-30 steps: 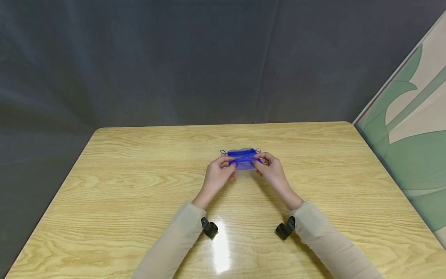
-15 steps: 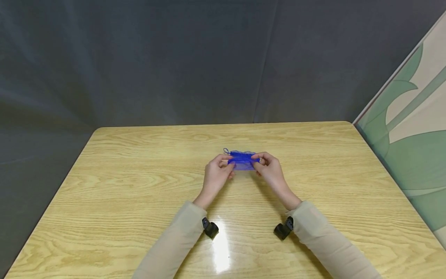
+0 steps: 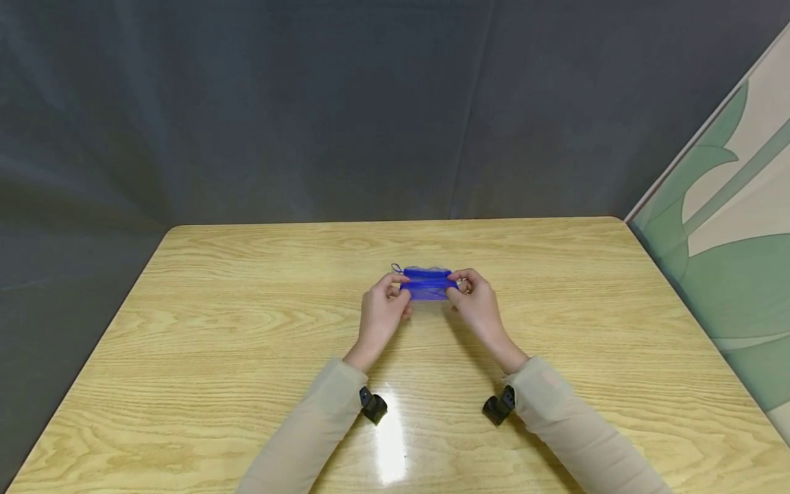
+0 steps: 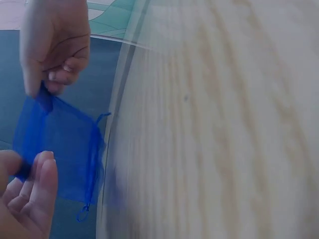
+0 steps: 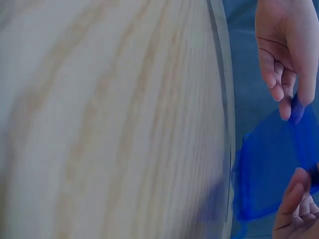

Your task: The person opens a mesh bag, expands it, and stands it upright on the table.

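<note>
A small sheer blue drawstring pouch [image 3: 428, 292] is held above the table by both hands, stretched flat between them. My left hand [image 3: 379, 312] pinches its left edge between thumb and fingers; my right hand [image 3: 480, 309] pinches the opposite edge in the same way. The gathered drawstring band runs along the far side, with a cord loop sticking out at the left. In the left wrist view, the pouch [image 4: 72, 149] hangs with dark bunched corners in the fingertips. Through the thin fabric of the pouch [image 5: 271, 164] in the right wrist view, no contents show.
A wood-grain table [image 3: 247, 322] lies beneath the hands. Behind it hangs a dark curtain [image 3: 321, 116], and a leaf-patterned panel [image 3: 734, 261] stands along the right. Small black cameras [image 3: 374, 406] are strapped at both sleeve cuffs.
Both hands have shifted very slightly left with the pouch. The pouch's nearer fold has flattened, and the cord loop at the right is now hidden behind the right hand.
</note>
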The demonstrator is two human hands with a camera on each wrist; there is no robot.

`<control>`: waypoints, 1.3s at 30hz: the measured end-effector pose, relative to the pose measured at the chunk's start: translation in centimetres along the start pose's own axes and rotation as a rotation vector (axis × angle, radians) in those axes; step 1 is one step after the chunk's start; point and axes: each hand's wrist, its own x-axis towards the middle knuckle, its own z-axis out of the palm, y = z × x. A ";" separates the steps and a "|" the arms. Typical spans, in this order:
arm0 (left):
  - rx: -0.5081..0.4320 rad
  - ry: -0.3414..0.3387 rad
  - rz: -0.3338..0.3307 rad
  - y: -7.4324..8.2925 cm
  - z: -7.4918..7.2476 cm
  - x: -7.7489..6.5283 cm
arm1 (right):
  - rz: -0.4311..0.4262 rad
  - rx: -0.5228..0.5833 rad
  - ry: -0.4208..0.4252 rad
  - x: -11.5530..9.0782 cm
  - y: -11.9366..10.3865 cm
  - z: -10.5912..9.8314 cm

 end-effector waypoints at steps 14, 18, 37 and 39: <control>0.008 0.009 0.010 0.8 0.2 0.0 | -0.070 -0.011 0.053 -0.1 -0.5 -0.2; 0.041 0.048 0.013 0.8 0.1 0.0 | -0.078 -0.026 0.047 -0.2 -0.5 -0.2; 0.144 0.057 0.037 0.6 -0.2 0.0 | -0.062 -0.059 0.044 -0.1 -0.6 0.0; 0.126 0.051 0.059 0.7 -0.2 0.0 | -0.053 -0.046 0.040 -0.1 -0.5 0.0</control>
